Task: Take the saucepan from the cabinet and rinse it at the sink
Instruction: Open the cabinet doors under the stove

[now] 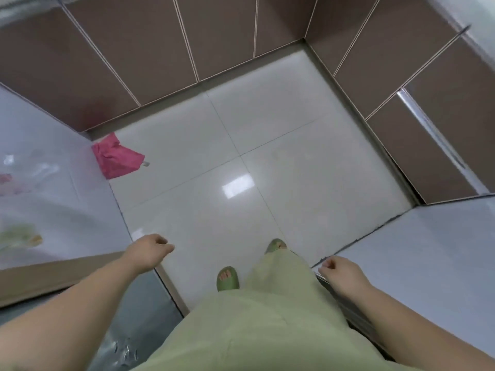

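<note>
I look straight down at a white tiled floor. Brown cabinet doors (150, 49) run along the far side, all shut, and more brown cabinet doors (417, 84) run down the right side. No saucepan and no sink are in view. My left hand (151, 251) hangs at lower left with its fingers loosely curled and holds nothing. My right hand (338, 269) hangs at lower right, fingers curled in, also with nothing in it.
A pink cloth (115, 159) lies on the floor by the left cabinet corner. A long metal handle (431, 129) runs along a right-hand door. White tiled walls stand at left and lower right. My feet in green slippers (227, 278) stand on the floor (241, 135).
</note>
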